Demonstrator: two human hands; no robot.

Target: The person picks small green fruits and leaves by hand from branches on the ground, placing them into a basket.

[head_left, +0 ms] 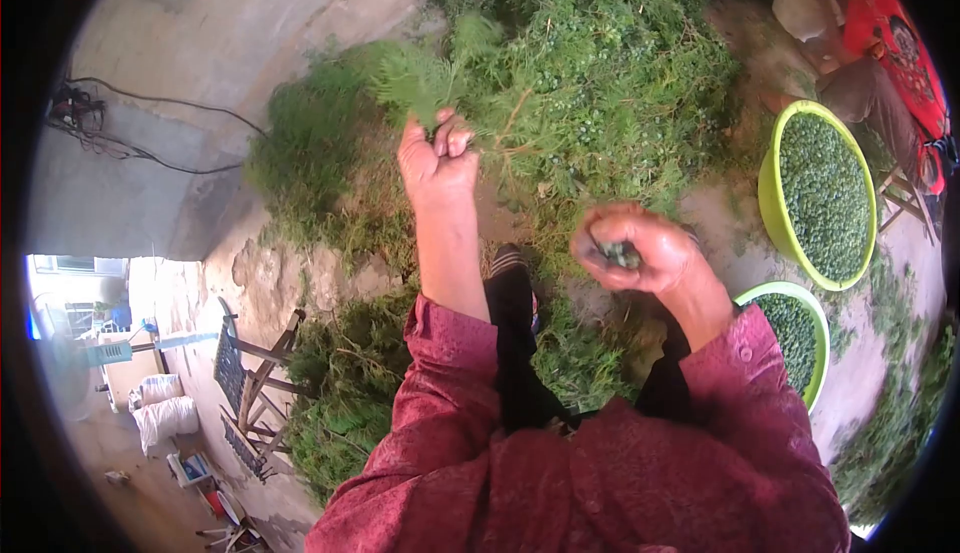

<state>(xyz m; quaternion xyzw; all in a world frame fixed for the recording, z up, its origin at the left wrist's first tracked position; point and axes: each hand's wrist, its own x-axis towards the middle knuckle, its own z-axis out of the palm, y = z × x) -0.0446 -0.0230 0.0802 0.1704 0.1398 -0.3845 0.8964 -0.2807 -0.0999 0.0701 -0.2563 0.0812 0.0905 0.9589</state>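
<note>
My left hand (438, 158) is raised in front of the green pile, its fingers closed round the stem of a feathery evergreen sprig (415, 78), which is blurred by motion. Lower and to the right, my right hand (645, 248) is curled round a small handful of green cones (620, 253), which show between its fingers. Beyond both hands lies a large heap of cut evergreen branches (610, 73), dotted with pale green cones.
Two lime-green tubs, one farther (768, 193) and one nearer (824, 353), stand at the right, full of green cones. Another person in red (890, 63) sits at the far right. More branches (340, 383) and a folding chair (255, 388) are on the left.
</note>
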